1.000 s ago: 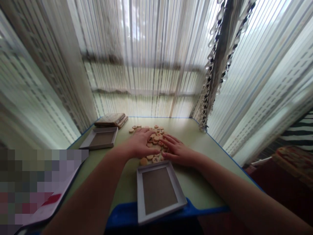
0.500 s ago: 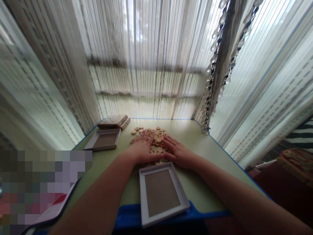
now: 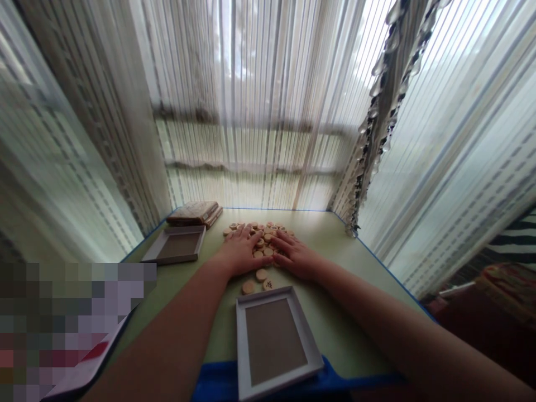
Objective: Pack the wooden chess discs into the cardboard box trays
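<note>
A heap of round wooden xiangqi pieces [image 3: 268,238] lies on the pale green table, some with characters showing. My left hand [image 3: 242,254] rests palm down on the heap's left side, fingers spread. On the right side my right hand [image 3: 296,257] lies flat with its fingers stretched over the pieces. Both thumbs point inward at the near edge of the heap. Three loose pieces [image 3: 262,274] sit nearer me, one with a dark character facing up. Just in front of them is a shallow white box [image 3: 310,338] with a grey-brown inside. My palms hide part of the heap.
A second shallow box [image 3: 201,244] stands at the table's left edge. Behind it are stacked books [image 3: 193,212]. Striped curtains [image 3: 259,145] hang around the table [image 3: 335,245], with a beaded tieback at the right corner. A blue edge [image 3: 218,379] runs along the front.
Both hands have moved slightly left relative to the table with the heap shifting under them. Three pieces now lie apart near the box, where my hands and the heap were closer before.
</note>
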Tool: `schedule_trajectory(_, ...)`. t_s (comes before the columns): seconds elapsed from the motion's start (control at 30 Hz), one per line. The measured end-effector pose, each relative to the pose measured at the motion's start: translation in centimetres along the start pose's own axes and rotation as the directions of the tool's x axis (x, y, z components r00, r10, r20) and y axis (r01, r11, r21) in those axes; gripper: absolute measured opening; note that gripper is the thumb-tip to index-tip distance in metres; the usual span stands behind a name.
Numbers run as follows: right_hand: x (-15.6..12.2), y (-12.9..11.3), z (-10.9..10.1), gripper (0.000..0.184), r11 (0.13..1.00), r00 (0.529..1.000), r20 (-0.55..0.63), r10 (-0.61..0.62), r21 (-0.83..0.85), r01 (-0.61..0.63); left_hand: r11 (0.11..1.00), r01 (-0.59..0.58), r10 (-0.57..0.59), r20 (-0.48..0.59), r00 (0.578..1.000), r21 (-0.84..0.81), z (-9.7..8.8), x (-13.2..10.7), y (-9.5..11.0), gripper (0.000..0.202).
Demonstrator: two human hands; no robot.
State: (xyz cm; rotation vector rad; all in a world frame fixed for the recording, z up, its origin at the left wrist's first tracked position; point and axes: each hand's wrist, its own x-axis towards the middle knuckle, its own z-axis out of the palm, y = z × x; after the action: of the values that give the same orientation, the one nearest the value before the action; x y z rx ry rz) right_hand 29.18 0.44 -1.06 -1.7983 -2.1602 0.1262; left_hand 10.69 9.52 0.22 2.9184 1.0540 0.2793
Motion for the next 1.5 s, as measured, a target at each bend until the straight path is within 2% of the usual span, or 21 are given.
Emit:
schedule_trajectory(0.1, 0.1, 0.2, 0.1, 0.062, 1.0, 0.999, -0.028, 0.016, 0.021, -0.015, 1.0, -0.019, 0.019, -0.02, 1.0, -0.002, -0.1, 0.1, -0.1, 0.088)
schedule_trajectory(0.23, 0.0, 0.4, 0.1, 0.059, 0.998, 0.997, -0.066, -0.045, 0.041, 0.048, 0.999, -0.039, 0.038, -0.042, 0.998, -0.02, -0.4, 0.0, -0.1, 0.084)
schedule_trajectory(0.57, -0.6, 0.4, -1.1, 0.049, 0.995, 0.983, -0.155, -0.099, -0.006, 0.099, 0.998, -0.037, 0.037, -0.008, 0.999, -0.052, -1.8, -0.8, 0.0, 0.062)
schedule_trajectory(0.8, -1.1, 1.3, -2.1, 0.045, 0.994, 0.986, -0.162, 0.035, -0.096, -0.051, 0.998, 0.05, -0.048, 0.032, 0.998, -0.048, -2.8, -1.1, -0.4, 0.045)
schedule_trajectory(1.0, -1.3, 1.7, -2.4, 0.044, 0.984, 0.97, -0.198, 0.138, -0.081, -0.156, 0.996, -0.057, 0.056, -0.014, 0.998, -0.069, -2.5, -0.9, -0.5, 0.04)
schedule_trajectory(1.17, -1.4, 2.0, -2.4, 0.041, 0.993, 0.977, -0.183, 0.11, -0.024, -0.117, 0.998, -0.065, 0.064, -0.05, 0.997, -0.015, -2.3, -0.8, -0.1, 0.037)
schedule_trajectory(1.33, -1.3, 1.9, -2.0, 0.036, 0.994, 0.96, -0.259, 0.105, -0.002, -0.109, 0.993, -0.103, 0.107, -0.082, 0.991, 0.049, -2.4, -0.9, 0.4, 0.036)
schedule_trajectory(1.5, -1.1, 1.3, -1.5, 0.036, 0.998, 0.965, -0.258, -0.053, 0.009, 0.058, 0.996, -0.075, 0.077, -0.039, 0.996, 0.052, -2.2, -1.0, 0.5, 0.035)
